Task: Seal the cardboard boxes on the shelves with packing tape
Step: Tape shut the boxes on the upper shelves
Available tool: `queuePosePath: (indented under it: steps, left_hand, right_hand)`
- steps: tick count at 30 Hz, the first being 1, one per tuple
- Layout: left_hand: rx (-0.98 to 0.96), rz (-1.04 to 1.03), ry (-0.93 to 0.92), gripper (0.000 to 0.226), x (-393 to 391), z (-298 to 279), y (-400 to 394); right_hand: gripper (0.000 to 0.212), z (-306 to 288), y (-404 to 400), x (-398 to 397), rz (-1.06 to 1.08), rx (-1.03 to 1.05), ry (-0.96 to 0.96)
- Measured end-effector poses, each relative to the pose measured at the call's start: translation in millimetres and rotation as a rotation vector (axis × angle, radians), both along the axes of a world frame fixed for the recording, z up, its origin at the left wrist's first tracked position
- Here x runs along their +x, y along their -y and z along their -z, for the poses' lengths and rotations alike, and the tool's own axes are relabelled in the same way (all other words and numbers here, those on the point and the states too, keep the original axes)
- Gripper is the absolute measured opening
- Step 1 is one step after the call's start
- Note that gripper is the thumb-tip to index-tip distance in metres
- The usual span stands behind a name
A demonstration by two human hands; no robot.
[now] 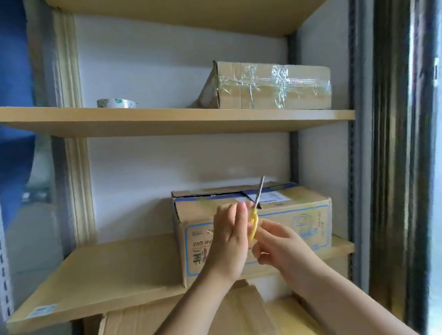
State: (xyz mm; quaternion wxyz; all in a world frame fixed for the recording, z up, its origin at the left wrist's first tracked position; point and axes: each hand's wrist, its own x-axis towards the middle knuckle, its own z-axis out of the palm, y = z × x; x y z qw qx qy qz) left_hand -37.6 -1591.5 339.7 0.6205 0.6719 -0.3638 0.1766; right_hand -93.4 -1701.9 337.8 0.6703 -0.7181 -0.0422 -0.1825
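Both hands, left hand (230,241) and right hand (277,244), grip yellow-handled scissors (254,217) before the printed corrugated cardboard box (294,222).

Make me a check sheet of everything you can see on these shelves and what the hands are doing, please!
Surface: wooden shelves; the middle shelf board carries one box.
Job's things: taped box on the upper shelf, wrapped in clear tape; tape roll lying to its left, apart from it; printed box on the middle shelf, top flaps not fully flat; yellow-handled scissors, blades pointing up.
Clutter: loose cardboard below the middle shelf.
Grippers: left hand and right hand both hold the scissors' handles in front of the printed box.
Cables: nothing seen.
Surroundings: white back wall; dark frame at right.
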Motion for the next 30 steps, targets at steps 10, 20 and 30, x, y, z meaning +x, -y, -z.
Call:
queuePosePath:
  steps: [10, 20, 30]
  left_hand:
    - [0.960, -0.766, 0.469, 0.043, 63, -3, -26]
    - [1.097, -0.754, 0.478, 0.049, 30, -17, -113]
    - [1.225, -0.723, 0.451, 0.051, 21, -32, -181]
  right_hand:
    - [0.016, -3, 74, -7, 0.614, -0.584, 0.047]
    - [0.012, -24, 55, -2, 0.632, -0.728, 0.189]
    - [0.028, -49, -18, 57, 0.448, -0.883, 0.190]
